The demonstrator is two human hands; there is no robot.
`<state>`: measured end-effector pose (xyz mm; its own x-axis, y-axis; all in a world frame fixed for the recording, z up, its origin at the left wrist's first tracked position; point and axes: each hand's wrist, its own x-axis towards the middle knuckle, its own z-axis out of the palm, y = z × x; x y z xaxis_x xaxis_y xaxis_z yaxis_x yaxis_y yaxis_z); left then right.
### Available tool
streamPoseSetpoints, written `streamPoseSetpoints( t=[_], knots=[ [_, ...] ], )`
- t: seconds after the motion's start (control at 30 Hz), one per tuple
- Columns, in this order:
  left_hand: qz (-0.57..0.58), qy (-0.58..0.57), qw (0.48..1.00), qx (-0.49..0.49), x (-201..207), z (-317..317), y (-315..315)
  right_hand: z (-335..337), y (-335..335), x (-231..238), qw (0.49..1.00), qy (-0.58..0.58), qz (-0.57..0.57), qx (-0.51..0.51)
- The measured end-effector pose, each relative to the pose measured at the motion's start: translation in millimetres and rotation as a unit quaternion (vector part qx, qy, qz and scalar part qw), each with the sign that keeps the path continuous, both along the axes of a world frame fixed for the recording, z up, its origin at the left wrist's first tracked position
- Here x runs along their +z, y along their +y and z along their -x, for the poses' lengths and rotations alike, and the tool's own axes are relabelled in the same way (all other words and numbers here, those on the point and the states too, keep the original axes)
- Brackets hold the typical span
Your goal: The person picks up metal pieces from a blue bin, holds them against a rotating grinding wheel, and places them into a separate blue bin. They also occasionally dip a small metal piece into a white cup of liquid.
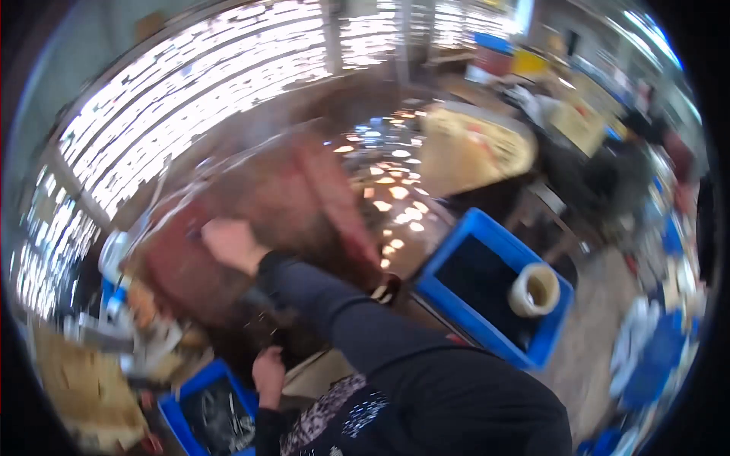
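Note:
My right arm, in a dark sleeve, stretches across the middle to a dark red, box-like metal body [312, 175]. At the left part of it, my right hand [232, 245] looks closed, blurred by motion; what it holds is not clear. Lower down, my left hand [268, 371] is beside the red body's dark lower part, its fingers curled at something dark I cannot make out. Just below and left of that hand stands a blue bin [169, 410] with small shiny pieces inside.
A larger blue crate [437, 277] with a dark inside stands to the right, a cream roll-shaped container [534, 290] in it. Bright glints scatter behind the red body. Farther back are a yellowish sack-like thing [464, 156] and a dark-clothed person [616, 171]. Cardboard [84, 380] lies at left.

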<state>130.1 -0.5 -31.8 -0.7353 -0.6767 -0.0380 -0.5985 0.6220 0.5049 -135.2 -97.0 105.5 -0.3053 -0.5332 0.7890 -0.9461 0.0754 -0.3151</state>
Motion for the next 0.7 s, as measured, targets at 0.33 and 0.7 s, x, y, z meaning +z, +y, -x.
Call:
streamPoseSetpoints(
  t=[0.33, 0.7],
  knots=[
    [-0.045, 0.077, 0.994, -0.065, -14.0, 22.8, 11.4, 30.4, 28.2, -4.5, 0.999, 0.012, -0.008, -0.046],
    [-0.083, 0.023, 0.995, -0.059, -1.4, 20.3, 6.3, 21.3, 25.2, 0.1, 0.998, 0.027, -0.012, -0.057]
  ],
)
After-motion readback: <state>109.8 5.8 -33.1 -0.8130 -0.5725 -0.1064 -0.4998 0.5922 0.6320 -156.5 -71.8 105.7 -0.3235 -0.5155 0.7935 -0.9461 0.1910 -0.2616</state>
